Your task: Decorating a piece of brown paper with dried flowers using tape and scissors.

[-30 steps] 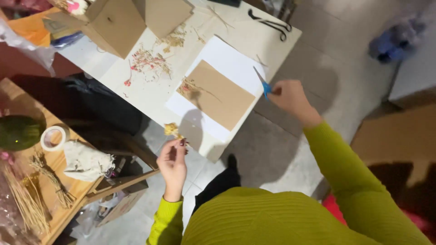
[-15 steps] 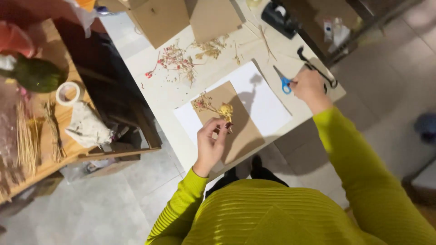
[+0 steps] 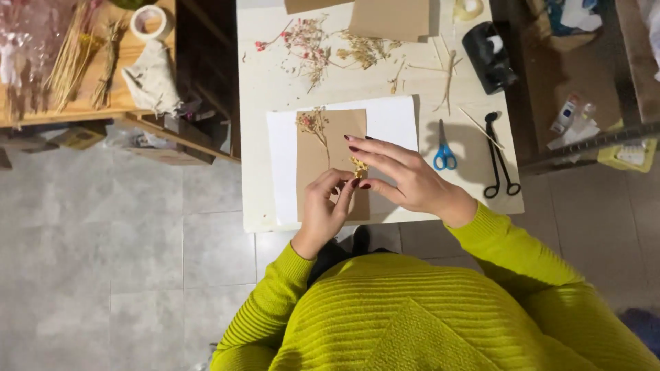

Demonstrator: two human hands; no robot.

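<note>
A brown card (image 3: 323, 148) lies on a white sheet (image 3: 395, 120) at the near edge of the white table (image 3: 271, 82). A dried pink-and-yellow sprig (image 3: 313, 124) rests on the card's upper left. My left hand (image 3: 324, 209) and my right hand (image 3: 399, 172) meet over the card's right side, both pinching a small yellow dried flower sprig (image 3: 358, 167). The right hand's other fingers are spread above the card. Blue-handled scissors (image 3: 444, 150) lie on the table just right of the white sheet.
Loose dried flowers (image 3: 313, 41) and stems are scattered at the table's far side with brown cardboard (image 3: 388, 17), a black tape dispenser (image 3: 487, 55) and black long-handled scissors (image 3: 500, 154). A wooden bench (image 3: 82, 106) at left holds dried grass, a tape roll (image 3: 150, 20) and a cloth.
The blue scissors have left my right hand and lie on the table. My right hand came over to the card and joined the left on the yellow sprig. The view swung to straight above.
</note>
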